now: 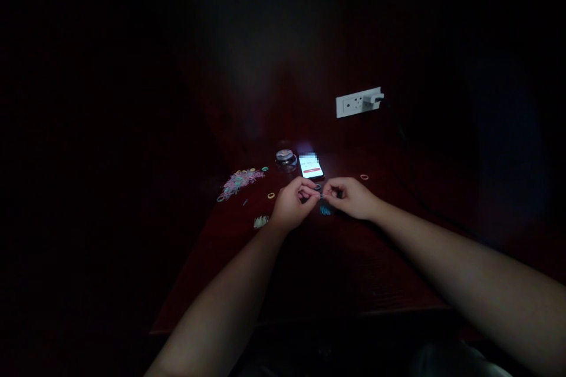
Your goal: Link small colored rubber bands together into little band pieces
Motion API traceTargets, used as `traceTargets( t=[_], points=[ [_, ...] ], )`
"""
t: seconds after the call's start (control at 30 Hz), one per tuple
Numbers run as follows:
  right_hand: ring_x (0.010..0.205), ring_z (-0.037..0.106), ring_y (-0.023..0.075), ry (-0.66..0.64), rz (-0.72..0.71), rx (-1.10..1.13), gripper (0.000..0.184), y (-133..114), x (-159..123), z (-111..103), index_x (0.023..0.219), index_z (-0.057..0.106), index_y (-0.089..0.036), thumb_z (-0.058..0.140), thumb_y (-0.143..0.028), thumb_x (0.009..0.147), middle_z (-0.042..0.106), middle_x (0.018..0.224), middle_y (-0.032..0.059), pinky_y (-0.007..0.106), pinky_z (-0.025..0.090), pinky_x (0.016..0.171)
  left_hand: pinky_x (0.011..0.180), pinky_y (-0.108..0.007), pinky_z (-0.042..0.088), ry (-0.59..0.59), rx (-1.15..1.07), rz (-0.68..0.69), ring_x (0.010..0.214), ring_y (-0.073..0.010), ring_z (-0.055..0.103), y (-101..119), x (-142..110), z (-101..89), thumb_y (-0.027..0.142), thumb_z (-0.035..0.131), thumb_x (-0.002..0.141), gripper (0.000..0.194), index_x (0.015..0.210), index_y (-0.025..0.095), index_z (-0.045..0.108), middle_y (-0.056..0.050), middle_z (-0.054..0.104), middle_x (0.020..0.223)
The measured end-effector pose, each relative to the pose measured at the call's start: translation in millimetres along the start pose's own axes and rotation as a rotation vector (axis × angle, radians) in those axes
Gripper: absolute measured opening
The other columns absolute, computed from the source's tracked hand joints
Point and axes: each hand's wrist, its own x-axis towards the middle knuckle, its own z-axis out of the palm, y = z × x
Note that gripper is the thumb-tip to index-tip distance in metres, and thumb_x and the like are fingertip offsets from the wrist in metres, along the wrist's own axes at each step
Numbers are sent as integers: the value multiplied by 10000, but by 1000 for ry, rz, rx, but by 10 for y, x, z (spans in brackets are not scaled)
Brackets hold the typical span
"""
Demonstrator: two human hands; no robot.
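Observation:
My left hand [292,203] and my right hand [349,197] meet over the dark red table, fingertips pinched close together. Between them is a small blue hair tie [321,195], partly hidden by the fingers. Just beneath the fingertips lies a little bunch of blue hair ties [326,210]. A bluish ring-shaped hair tie [317,187] shows just beyond the fingertips. To the left of my left wrist is a small bunch of pale yellow hair ties [260,222]. A single yellow hair tie [271,195] rests near my left hand.
A large mixed pile of coloured hair ties [241,182] spreads at the left. Behind my hands stand a clear lidded jar [286,160] and a lit phone [311,166]. A pinkish hair tie [364,177] lies at the right. The wall has a socket [358,102] with a plug.

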Motion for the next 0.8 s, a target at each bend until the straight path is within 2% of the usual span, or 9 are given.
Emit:
traceTargets(
  t=[0.17, 0.37, 0.5, 0.8],
  points=[
    [573, 463, 105, -2, 15, -5, 85, 11, -1, -5, 708, 586, -142, 568, -216, 747, 539, 632, 0, 233, 371, 546, 675, -233, 463, -5, -60, 0, 719, -120, 630, 7, 6, 10, 193, 654, 753, 168, 899, 166, 577, -26, 686, 783],
    [580, 458, 110, -23, 5, -4, 77, -13, -8, -5, 710, 582, -138, 561, -202, 746, 534, 639, 2, 240, 372, 552, 640, -217, 440, -10, -193, -65, 637, -93, 580, 42, 8, 13, 180, 677, 725, 282, 939, 171, 493, 6, 658, 727],
    [577, 435, 103, -41, -11, 22, 53, -16, -10, 15, 718, 560, -148, 559, -193, 745, 504, 637, -11, 236, 360, 546, 621, -207, 425, -18, -233, -78, 620, -83, 564, 76, 10, 20, 176, 668, 729, 271, 906, 173, 463, 9, 647, 723],
    [589, 444, 101, -32, -44, 134, 119, -56, -33, 29, 854, 533, -163, 590, -219, 766, 512, 682, -7, 227, 379, 535, 619, -203, 434, 17, -254, -96, 636, -82, 587, 93, 36, -1, 204, 666, 748, 280, 883, 185, 421, 1, 648, 752]
  ],
)
